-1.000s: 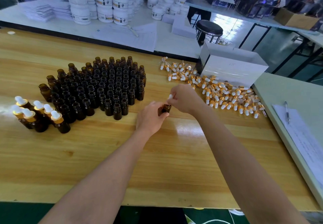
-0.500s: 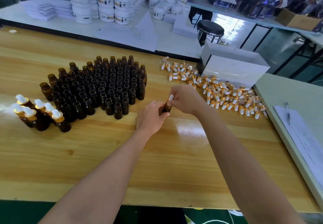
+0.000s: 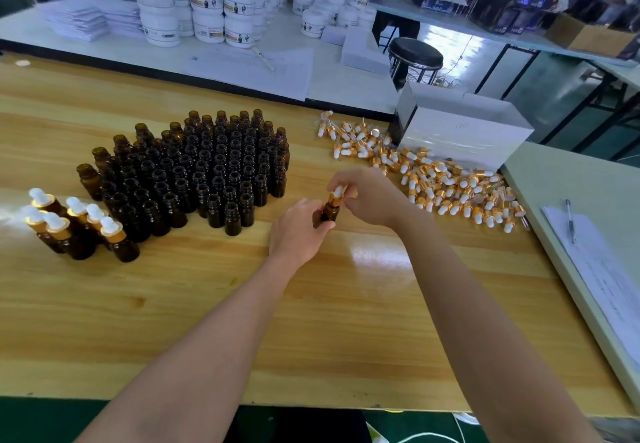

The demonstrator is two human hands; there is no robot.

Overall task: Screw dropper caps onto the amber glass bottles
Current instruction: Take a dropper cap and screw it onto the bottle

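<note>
left hand (image 3: pixel 298 231) grips the body of one amber bottle (image 3: pixel 330 213), fingers curled round the glass; whether the bottle base touches the wooden desk (image 3: pixel 207 304) cannot be told. right hand (image 3: pixel 367 197) pinches the dropper cap (image 3: pixel 336 195), gold collar and white bulb, seated on the neck of that bottle. just left of the hands, a dense block of uncapped bottles (image 3: pixel 207 169) stands upright on the desk. further left, a small cluster of capped bottles (image 3: pixel 79 231) stands upright, close together. right of the hands and behind them, a pile of loose caps (image 3: pixel 433 179) lies scattered on the desk, reaching a white box (image 3: pixel 464 138). at far right, a pen (image 3: pixel 569 221) rests on a paper sheet (image 3: pixel 606 280) on an adjoining pale surface.
</note>
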